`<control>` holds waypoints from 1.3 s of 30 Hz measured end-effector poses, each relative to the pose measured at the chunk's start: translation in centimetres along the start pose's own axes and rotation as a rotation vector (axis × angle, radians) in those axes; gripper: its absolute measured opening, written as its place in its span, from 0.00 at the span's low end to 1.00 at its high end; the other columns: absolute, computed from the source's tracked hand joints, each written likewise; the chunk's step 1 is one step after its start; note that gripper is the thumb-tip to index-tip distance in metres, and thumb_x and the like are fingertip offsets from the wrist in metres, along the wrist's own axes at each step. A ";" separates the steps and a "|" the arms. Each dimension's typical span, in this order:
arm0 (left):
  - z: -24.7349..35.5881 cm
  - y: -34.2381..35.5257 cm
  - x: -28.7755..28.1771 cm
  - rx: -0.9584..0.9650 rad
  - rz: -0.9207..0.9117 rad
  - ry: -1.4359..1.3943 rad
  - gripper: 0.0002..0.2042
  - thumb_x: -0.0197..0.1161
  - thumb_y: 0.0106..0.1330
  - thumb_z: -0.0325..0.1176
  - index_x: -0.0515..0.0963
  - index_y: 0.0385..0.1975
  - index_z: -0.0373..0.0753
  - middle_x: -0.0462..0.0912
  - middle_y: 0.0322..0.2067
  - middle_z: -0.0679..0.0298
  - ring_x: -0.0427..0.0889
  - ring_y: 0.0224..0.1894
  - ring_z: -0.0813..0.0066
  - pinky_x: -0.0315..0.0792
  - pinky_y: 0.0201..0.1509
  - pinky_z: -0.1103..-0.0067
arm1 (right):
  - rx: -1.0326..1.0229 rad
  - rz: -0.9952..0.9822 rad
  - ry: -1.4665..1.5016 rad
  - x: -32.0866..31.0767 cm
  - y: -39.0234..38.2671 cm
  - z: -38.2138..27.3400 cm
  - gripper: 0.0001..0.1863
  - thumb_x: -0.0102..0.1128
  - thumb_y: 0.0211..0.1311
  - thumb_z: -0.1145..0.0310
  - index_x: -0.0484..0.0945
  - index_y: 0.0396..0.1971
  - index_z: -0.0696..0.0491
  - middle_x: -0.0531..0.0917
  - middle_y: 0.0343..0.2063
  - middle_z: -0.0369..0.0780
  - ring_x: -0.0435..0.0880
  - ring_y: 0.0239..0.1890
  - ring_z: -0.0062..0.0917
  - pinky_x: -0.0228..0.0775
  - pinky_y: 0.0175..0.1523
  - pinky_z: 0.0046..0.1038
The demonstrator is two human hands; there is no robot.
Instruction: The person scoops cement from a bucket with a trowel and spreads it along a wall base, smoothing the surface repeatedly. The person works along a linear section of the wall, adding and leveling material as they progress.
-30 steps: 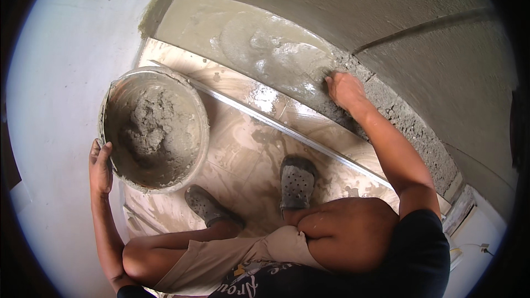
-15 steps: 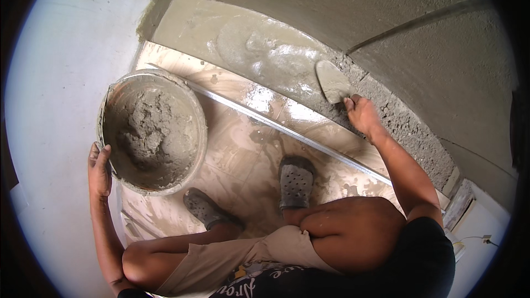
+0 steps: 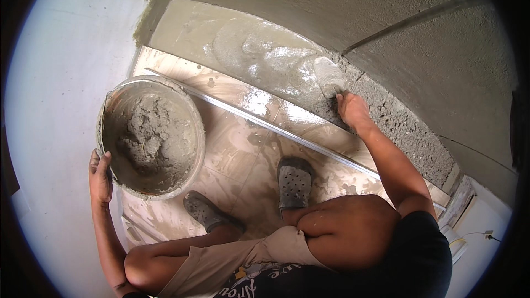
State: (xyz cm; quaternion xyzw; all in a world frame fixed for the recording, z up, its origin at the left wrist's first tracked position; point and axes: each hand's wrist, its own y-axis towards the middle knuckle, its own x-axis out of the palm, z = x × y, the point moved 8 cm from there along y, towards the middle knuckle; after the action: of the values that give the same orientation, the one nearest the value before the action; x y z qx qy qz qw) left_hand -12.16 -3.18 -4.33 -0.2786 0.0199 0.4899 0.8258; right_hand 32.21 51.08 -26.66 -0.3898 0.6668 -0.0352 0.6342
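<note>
My right hand (image 3: 353,111) grips a trowel by its handle; the mortar-coated blade (image 3: 328,72) rests on or just over the wet grey mortar layer (image 3: 254,44), beside a rough strip of bare concrete (image 3: 406,121) along the curved wall's foot. My left hand (image 3: 100,174) holds the rim of a large bucket (image 3: 196,132) at its left side; inside is thick lumpy mortar (image 3: 152,127). A long straight metal bar (image 3: 298,143) lies beside the bucket, along the tiled surface below the mortar band.
A grey curved wall (image 3: 425,66) with a dark groove rises at top right, a pale white surface (image 3: 61,88) fills the left. My feet in grey clogs (image 3: 295,182) stand on smeared tiles (image 3: 243,160). A cable with a plug (image 3: 488,235) lies at lower right.
My right hand moved down and right, then slightly back up and left, and the trowel blade, hidden at first, now shows on the mortar. My left hand stays on the bucket rim.
</note>
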 end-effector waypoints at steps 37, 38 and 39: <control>0.6 -0.2 0.3 -0.002 0.007 0.008 0.18 0.60 0.78 0.32 0.72 0.63 0.32 0.82 0.59 0.59 0.78 0.60 0.72 0.68 0.69 0.73 | -0.020 0.074 0.200 2.2 1.9 0.9 0.23 0.48 0.80 0.57 0.83 0.43 0.64 0.86 0.41 0.62 0.85 0.48 0.59 0.77 0.57 0.52; 0.4 -0.1 0.4 -0.006 -0.022 0.006 0.18 0.60 0.78 0.32 0.72 0.63 0.32 0.82 0.59 0.59 0.78 0.61 0.72 0.68 0.69 0.73 | -0.020 0.087 0.221 2.1 1.6 1.2 0.23 0.48 0.80 0.58 0.82 0.43 0.64 0.86 0.40 0.63 0.85 0.48 0.60 0.77 0.56 0.52; 0.4 0.1 0.3 -0.007 -0.047 0.008 0.18 0.60 0.78 0.32 0.72 0.63 0.32 0.82 0.59 0.59 0.78 0.61 0.72 0.68 0.69 0.73 | 0.000 0.059 0.260 2.4 1.5 1.9 0.23 0.48 0.80 0.57 0.82 0.43 0.64 0.86 0.40 0.62 0.86 0.47 0.58 0.78 0.55 0.51</control>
State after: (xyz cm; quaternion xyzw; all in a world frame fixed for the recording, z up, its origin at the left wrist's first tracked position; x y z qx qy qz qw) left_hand -12.16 -2.70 -4.10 -0.2838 0.0147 0.4694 0.8360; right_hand 33.41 51.65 -29.84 -0.3620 0.7544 -0.0669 0.5434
